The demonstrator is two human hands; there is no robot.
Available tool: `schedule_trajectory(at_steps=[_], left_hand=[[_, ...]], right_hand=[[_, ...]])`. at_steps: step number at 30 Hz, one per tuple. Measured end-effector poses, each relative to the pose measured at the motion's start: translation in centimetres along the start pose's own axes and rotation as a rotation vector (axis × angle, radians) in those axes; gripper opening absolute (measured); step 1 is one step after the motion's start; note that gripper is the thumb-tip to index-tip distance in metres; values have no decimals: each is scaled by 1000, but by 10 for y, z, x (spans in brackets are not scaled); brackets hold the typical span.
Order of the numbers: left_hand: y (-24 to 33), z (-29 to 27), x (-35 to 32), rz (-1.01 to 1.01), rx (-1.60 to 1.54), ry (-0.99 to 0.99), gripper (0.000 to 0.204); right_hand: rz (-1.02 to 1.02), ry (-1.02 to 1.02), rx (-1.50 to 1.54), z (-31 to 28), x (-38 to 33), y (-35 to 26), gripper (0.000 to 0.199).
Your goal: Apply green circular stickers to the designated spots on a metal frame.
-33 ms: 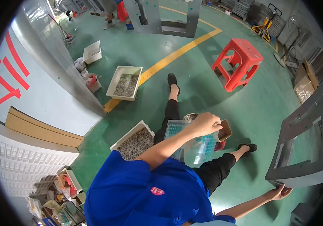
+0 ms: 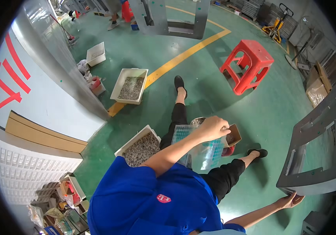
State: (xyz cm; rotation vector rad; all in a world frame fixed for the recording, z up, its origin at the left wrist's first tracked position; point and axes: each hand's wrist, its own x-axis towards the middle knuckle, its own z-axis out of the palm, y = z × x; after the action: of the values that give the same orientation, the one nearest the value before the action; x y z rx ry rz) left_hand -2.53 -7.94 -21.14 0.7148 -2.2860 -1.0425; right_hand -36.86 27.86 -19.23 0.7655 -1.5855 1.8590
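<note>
My left hand (image 2: 213,129) is raised over a tray across my lap, its fingers curled in a pinch; whatever they hold is too small to make out. The tray (image 2: 180,134) is clear plastic with rows of small teal pieces, and a clear plastic sheet (image 2: 203,159) covers part of it. Far to the right, my right hand (image 2: 291,200) is curled at the bottom edge of an upright grey metal panel (image 2: 285,178) with rectangular cut-outs. Its fingertips are partly hidden by the panel. Beyond my left hand are an open cardboard box (image 2: 236,134) and a round tub (image 2: 196,122).
White bins (image 2: 115,153) of small metal parts stand by my left leg, another bin (image 2: 145,88) farther ahead. A red stool (image 2: 254,53) stands ahead right. A second grey panel (image 2: 175,33) hangs at the top. Cluttered boxes (image 2: 74,186) lie at lower left, beside a white wall (image 2: 50,105).
</note>
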Motion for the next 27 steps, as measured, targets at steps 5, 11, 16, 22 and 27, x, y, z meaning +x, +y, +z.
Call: schedule_trajectory(at_steps=[5, 11, 16, 22, 27], left_hand=[[-10, -1, 0, -23, -11, -8, 20], [-24, -22, -1, -33, -54, 88, 19], [-34, -27, 18, -31, -179, 152, 19], [13, -36, 12, 133, -217, 600, 18], [30, -37, -13, 285, -272, 785, 21]], right_hand=[[81, 194, 202, -14, -5, 22, 50], [532, 848, 327, 8, -73, 92, 36], [775, 169, 398, 11, -159, 115, 23], [916, -447, 459, 165, -198, -5, 37], [877, -784, 722, 235, -183, -130, 34]])
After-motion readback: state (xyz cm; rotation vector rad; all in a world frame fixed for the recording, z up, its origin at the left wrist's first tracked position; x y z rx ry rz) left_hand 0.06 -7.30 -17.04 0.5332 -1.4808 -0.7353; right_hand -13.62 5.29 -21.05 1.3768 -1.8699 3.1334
